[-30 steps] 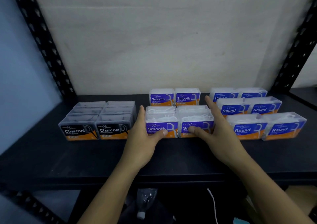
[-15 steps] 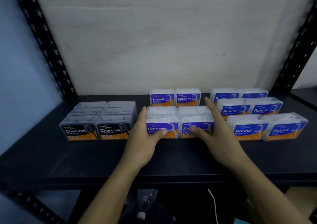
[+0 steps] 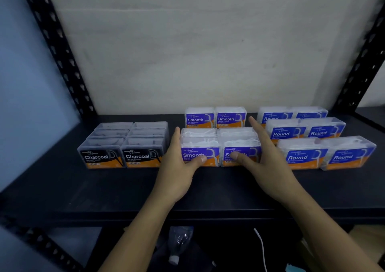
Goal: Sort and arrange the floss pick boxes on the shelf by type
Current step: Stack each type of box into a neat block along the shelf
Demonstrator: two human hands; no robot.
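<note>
Looking down past the front lip, we see a clear plastic bottle (image 3: pixel 179 243) and a thin white cable (image 3: pixel 260 247) in the dark space below the black shelf (image 3: pixel 100 190). Above the edge our forearms reach in to the middle group. Our left hand (image 3: pixel 177 175) lies with straight fingers flat against the left side of the near Smooth boxes (image 3: pixel 220 146), thumb laid across the purple front label. Our right hand (image 3: pixel 268 165) mirrors it, fingers straight along the right side and thumb over the right box's label, partly covering the word. Both hands are spread wide and bracket the block between them rather than curling round it. This block stands two abreast at the front, near the middle of the shelf. To the left, apart from it, the Charcoal boxes (image 3: pixel 125 144) sit in two neat columns running back. To the right, the Round boxes (image 3: pixel 312 135) stand in pairs, each pair stepped a little further left toward the back. Behind our fingertips, across a small gap, two more Smooth boxes (image 3: pixel 215 118) stand side by side near the pale wall (image 3: pixel 208 53), which is framed by perforated black uprights (image 3: pixel 56 49).
</note>
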